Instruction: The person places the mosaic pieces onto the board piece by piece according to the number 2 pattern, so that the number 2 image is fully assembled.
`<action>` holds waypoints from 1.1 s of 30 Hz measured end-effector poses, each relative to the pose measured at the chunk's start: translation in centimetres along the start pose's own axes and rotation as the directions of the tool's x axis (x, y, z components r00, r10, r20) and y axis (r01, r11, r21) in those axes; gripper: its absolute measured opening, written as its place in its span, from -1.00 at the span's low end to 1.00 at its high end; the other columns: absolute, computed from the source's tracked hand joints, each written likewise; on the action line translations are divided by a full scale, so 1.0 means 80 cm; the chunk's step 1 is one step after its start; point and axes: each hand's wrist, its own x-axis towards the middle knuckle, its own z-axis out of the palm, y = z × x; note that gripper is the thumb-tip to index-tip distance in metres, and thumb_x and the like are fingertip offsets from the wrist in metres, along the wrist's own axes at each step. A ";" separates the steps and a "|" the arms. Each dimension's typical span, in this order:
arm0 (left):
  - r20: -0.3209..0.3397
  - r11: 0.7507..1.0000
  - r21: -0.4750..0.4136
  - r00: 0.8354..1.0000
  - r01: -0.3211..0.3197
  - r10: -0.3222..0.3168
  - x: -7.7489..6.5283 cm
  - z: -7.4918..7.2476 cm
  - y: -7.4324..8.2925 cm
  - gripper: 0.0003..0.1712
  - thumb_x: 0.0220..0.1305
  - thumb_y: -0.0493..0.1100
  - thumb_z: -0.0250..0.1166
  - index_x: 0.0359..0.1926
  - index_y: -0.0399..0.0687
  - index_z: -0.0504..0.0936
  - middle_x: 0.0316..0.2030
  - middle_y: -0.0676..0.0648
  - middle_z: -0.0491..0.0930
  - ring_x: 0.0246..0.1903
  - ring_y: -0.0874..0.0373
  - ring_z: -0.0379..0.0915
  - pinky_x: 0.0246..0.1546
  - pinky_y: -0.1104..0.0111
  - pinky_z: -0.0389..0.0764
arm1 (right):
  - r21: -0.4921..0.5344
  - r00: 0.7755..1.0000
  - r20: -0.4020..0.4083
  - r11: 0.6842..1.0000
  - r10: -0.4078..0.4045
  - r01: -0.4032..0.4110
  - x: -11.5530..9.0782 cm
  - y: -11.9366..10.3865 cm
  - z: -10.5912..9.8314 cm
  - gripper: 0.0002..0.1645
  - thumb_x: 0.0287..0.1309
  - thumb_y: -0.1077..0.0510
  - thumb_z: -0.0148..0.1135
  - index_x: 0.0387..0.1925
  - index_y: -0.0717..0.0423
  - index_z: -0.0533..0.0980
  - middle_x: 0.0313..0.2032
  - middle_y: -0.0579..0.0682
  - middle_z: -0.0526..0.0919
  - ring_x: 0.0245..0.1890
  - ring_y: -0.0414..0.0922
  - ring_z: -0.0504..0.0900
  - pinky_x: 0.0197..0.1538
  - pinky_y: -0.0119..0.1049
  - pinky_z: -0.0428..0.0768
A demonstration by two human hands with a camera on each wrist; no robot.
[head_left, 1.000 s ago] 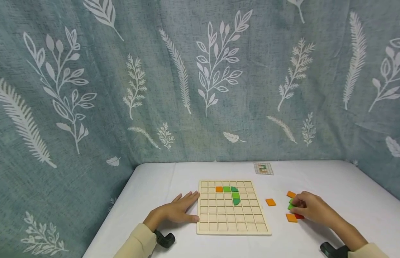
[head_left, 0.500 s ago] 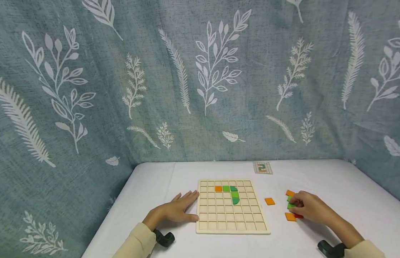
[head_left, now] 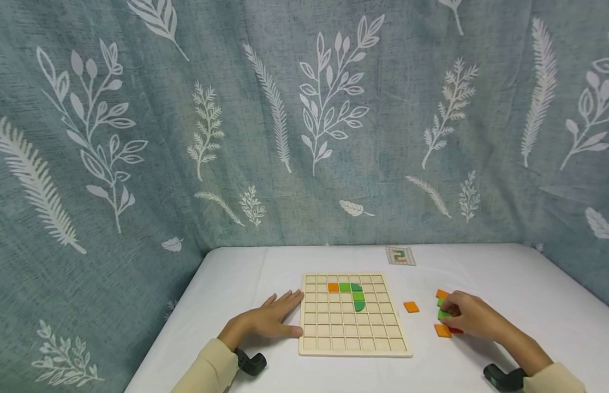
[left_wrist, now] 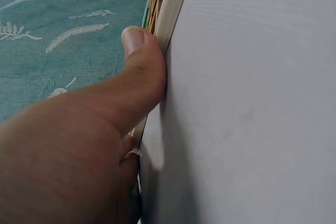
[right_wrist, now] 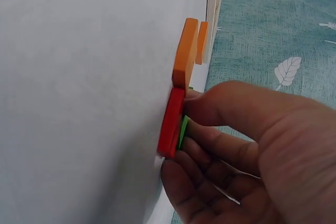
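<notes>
My left hand (head_left: pixel 269 319) lies spread on the table, its thumb and fingertips at the left edge of a wooden grid board (head_left: pixel 356 346). In the left wrist view the thumb presses against the board's side. Far right, my right hand (head_left: pixel 476 316) has its thumb and index finger curled around a green tile (head_left: pixel 443 315) among loose tiles. A red tile (right_wrist: pixel 171 123) lies under the hand, touching an orange tile (right_wrist: pixel 186 53). Set in the board are an orange square (head_left: pixel 333 287), green squares (head_left: pixel 345 287) and dark green rounded pieces (head_left: pixel 359 306).
Between board and right hand lies a lone orange tile (head_left: pixel 411 307). Another orange tile (head_left: pixel 442 293) sits behind the right fingers. A small pattern card (head_left: pixel 400 256) lies at the back of the white table (head_left: pixel 285 259), before a leaf-print curtain (head_left: pixel 265 136).
The right fingers shift only slightly at the green tile. The left hand and the pieces on the board stay in place.
</notes>
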 end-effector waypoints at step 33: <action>0.001 1.000 0.001 1.000 -0.010 0.010 0.001 -0.001 -0.002 0.12 0.31 0.35 0.22 0.60 -0.06 -0.11 0.61 -0.05 -0.13 0.60 0.01 -0.28 0.57 -0.08 -0.26 | 0.015 0.999 0.004 0.999 -0.049 0.049 0.001 -0.012 -0.004 -0.82 0.10 0.19 0.43 -0.28 0.16 0.60 -0.40 -0.09 0.54 -0.42 -0.23 0.45 -0.42 -0.41 0.48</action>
